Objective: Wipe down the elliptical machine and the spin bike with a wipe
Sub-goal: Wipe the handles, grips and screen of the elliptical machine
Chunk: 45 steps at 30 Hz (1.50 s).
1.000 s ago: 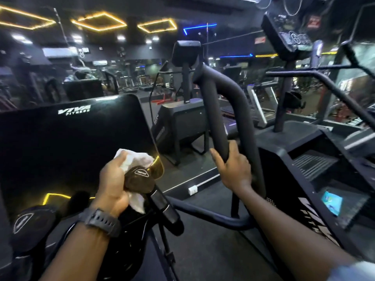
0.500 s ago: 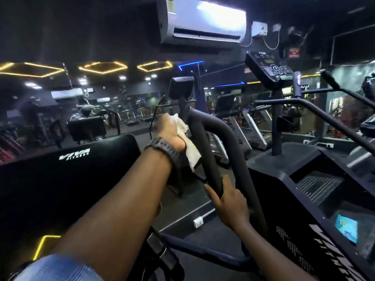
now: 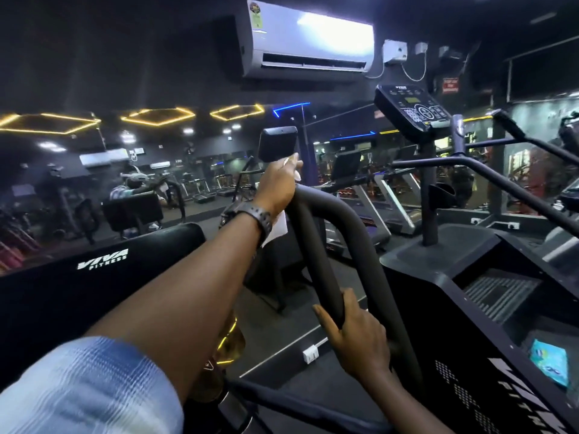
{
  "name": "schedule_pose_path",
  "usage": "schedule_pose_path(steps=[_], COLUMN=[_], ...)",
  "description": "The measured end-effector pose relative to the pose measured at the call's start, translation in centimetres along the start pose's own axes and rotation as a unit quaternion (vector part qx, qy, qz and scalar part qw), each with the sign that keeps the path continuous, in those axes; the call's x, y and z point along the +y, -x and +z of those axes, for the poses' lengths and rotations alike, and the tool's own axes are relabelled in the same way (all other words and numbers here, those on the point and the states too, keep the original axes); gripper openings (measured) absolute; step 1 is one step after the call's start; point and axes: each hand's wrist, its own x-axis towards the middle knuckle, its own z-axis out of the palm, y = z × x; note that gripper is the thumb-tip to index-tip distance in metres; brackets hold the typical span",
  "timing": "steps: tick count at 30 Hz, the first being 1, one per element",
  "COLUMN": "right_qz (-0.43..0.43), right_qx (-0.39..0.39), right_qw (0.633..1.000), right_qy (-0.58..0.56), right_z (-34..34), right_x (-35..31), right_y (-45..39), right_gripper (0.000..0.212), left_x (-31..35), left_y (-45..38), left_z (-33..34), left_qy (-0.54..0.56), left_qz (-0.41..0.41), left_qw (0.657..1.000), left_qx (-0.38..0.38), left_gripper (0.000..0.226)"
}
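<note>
Pressing wipe (image 3: 278,226) under left hand (image 3: 277,183) atop handlebar (image 3: 322,264); right hand (image 3: 357,336) grips lower.

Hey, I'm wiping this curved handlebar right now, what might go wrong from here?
1. The wipe is bunched under your left hand, with a loose corner hanging below the wrist; it may slip out or skip parts of the bar.
2. Your right hand grips the same handlebar lower down, so that patch may stay unwiped unless you shift it.
3. If this bar swings, a hard push at the top might move it.
</note>
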Motion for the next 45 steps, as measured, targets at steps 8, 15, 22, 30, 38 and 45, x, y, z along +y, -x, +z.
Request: schedule_pose_path(steps=[8,15,22,30,38,45], right_qz=[-0.010,-0.013,-0.012,-0.017,-0.020,-0.014], right_qx=[-0.013,-0.017,-0.025,-0.026,-0.016,-0.009], right_qw=[1.000,1.000,0.999,0.999,1.000,1.000], right_qy=[-0.013,-0.016,-0.018,-0.020,-0.014,-0.019], right_z=[-0.2,-0.5,-0.6,-0.3,-0.2,-0.1], right_x=[0.2,0.1,0.1,0.5,0.6,0.5], right_y=[0.1,-0.1,-0.1,-0.2,-0.2,-0.1], right_gripper=[0.042,0.048,0.045,0.047,0.045,0.042], left_x=[1.3,-0.9,1.4,1.2,0.3,1.6], left_y=[0.8,3.4,1.7,0.9,2.8,0.0], left_z=[0.6,6.1,3.1,-0.7,0.8,2.7], left_qy=[-0.605,-0.646,-0.604,-0.644,-0.701,-0.692], left_qz=[0.290,0.371,0.387,0.353,0.292,0.305], left_qw=[0.727,0.635,0.664,0.679,0.650,0.649], left_qx=[-0.145,-0.203,-0.211,-0.021,0.007,-0.082], left_gripper=[0.042,0.045,0.068,0.083,0.076,0.057])
